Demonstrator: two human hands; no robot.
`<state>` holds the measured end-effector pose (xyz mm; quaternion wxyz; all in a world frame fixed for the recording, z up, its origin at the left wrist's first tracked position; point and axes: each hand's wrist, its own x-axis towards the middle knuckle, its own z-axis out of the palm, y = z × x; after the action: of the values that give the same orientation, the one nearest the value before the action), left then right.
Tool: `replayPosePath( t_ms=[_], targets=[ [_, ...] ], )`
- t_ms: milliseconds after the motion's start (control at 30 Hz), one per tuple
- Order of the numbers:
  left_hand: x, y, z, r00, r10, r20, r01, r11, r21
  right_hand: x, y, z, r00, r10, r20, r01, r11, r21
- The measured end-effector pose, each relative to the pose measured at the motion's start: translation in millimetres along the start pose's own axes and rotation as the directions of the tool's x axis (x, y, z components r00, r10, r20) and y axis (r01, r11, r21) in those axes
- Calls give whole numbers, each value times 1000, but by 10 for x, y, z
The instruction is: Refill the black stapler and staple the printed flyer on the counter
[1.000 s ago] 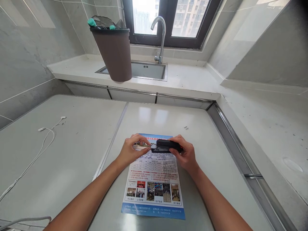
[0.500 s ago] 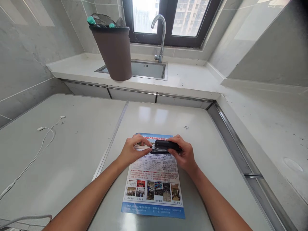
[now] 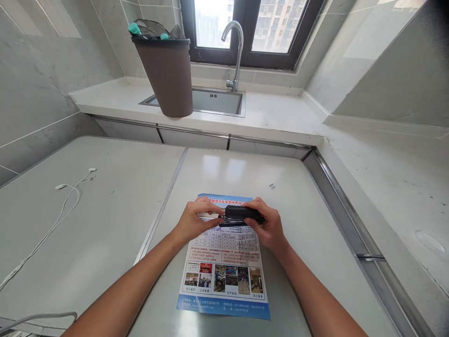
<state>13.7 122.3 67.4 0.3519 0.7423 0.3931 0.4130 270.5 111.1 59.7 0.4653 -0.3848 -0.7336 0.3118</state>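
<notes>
1. Your right hand (image 3: 268, 222) grasps the black stapler (image 3: 243, 212), fingers over the top and thumb along the near side, around its right end.
2. Your left hand (image 3: 198, 219) has its thumb and forefinger brought close together at the stapler's left end; whether they pinch the stapler itself or some small piece there, you cannot tell from this view.
3. The stapler lies sideways between your two hands, above the upper part of the printed flyer (image 3: 224, 255). Shiny metal shows along its lower part, beneath the black top.
4. The flyer is flat on the pale table (image 3: 298, 187) under your hands, with a blue band at its top and bottom, a table of figures in the middle and a framed row of photos lower down.
5. Beyond your right hand, a couple of small shiny slivers (image 3: 272, 186) lie on the table, too small to identify.
6. Well off to your left, a white cable (image 3: 58, 222) with two ends crosses the other table panel.
7. Past the table, a brown bin (image 3: 166, 77) stands at the front of the white counter (image 3: 277, 118), hiding part of the sink (image 3: 219, 102); behind the sink rises a curved faucet (image 3: 239, 51), before a dark-framed window (image 3: 242, 28).
</notes>
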Motion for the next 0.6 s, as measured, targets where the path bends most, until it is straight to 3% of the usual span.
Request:
replayPosePath(
  t_ms=[600],
  targets=[
    [-9, 29, -5, 991, -130, 13, 131, 983, -130, 7, 55, 12, 999, 17, 43, -20, 998, 67]
  ],
)
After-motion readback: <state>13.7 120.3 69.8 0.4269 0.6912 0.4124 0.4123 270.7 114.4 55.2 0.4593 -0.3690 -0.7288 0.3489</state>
